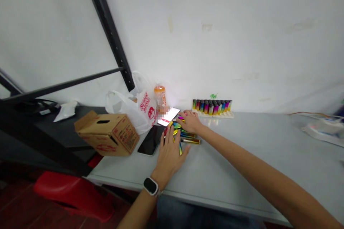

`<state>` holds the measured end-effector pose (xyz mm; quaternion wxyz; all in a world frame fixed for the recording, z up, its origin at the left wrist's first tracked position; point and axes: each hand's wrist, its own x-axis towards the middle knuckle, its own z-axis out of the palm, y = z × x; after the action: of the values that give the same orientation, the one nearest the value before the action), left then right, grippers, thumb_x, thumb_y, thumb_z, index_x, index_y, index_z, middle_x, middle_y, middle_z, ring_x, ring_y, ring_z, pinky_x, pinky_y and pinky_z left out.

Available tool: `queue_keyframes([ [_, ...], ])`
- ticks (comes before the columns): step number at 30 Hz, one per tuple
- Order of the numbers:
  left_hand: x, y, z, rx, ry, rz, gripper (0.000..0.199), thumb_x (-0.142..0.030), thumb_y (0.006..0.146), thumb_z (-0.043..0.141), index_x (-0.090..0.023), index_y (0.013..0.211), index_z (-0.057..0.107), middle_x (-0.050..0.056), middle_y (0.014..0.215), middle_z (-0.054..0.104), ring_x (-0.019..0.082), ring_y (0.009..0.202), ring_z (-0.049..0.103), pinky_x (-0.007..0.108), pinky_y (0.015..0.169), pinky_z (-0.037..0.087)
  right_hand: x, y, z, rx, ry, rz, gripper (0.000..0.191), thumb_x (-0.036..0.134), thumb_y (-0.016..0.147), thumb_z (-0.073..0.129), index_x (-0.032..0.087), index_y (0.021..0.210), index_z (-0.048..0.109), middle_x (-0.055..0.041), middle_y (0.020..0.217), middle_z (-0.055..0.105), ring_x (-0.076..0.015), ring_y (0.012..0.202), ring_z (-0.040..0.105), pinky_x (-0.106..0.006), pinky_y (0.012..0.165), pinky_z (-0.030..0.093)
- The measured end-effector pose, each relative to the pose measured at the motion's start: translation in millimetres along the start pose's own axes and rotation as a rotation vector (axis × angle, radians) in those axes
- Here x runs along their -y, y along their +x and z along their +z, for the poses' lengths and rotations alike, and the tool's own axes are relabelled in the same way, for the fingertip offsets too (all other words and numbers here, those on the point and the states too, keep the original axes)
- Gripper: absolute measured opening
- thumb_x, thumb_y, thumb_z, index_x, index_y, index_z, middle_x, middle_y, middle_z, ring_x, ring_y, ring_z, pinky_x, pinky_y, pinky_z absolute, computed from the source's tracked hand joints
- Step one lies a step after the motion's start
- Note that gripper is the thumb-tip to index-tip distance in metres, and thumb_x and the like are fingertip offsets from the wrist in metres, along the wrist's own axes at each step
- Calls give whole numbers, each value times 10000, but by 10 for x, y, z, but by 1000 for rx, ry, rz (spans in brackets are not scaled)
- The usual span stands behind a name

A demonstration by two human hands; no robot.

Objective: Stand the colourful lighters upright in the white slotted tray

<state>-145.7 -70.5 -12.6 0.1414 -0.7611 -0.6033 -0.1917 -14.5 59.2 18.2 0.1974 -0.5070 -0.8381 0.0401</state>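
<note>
A loose pile of slim, shiny tubes in gold, green, blue and pink lies on the grey table; their exact kind is unclear. My left hand, with a watch on its wrist, rests palm down on the near left of the pile, fingers stretched and apart. Across the far side of the pile lies my right hand, its fingers out over the tubes and touching them. Partly under my left fingers, the pile's lower layer is hidden. Behind, several similar black-topped tubes stand upright in rows in a pale rack.
Left of the pile are a dark phone, a lit phone, a white plastic bag, an orange-capped bottle and a cardboard box. A black metal frame and red stool stand left. White device at right.
</note>
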Motion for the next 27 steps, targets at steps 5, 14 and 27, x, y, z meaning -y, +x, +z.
queue_keyframes([
  [5, -17, 195, 155, 38, -23, -140, 848, -659, 907, 412, -16, 1460, 409, 273, 1552, 342, 398, 1454, 319, 550, 1178, 291, 86, 217, 165, 87, -41, 79, 555, 551, 1000, 305, 217, 1378, 537, -178, 1373, 534, -316, 1301, 435, -527, 1057, 268],
  [14, -37, 184, 167, 67, -79, -94, 850, -675, 893, 428, -54, 1472, 395, 274, 1510, 401, 400, 1416, 375, 543, 1149, 327, -6, -101, 160, 48, -49, 2, 441, 472, 1022, 313, 257, 1259, 618, -107, 1367, 550, -253, 1286, 445, -527, 1090, 219],
  [27, -613, 333, 89, 147, -216, 145, 689, -587, 917, 461, -104, 1409, 458, 216, 1445, 474, 333, 1361, 424, 515, 1151, 326, -565, -828, -151, -50, -94, 106, 388, 383, 1039, 319, 254, 1206, 644, -86, 1315, 585, -231, 1240, 482, -463, 1061, 260],
])
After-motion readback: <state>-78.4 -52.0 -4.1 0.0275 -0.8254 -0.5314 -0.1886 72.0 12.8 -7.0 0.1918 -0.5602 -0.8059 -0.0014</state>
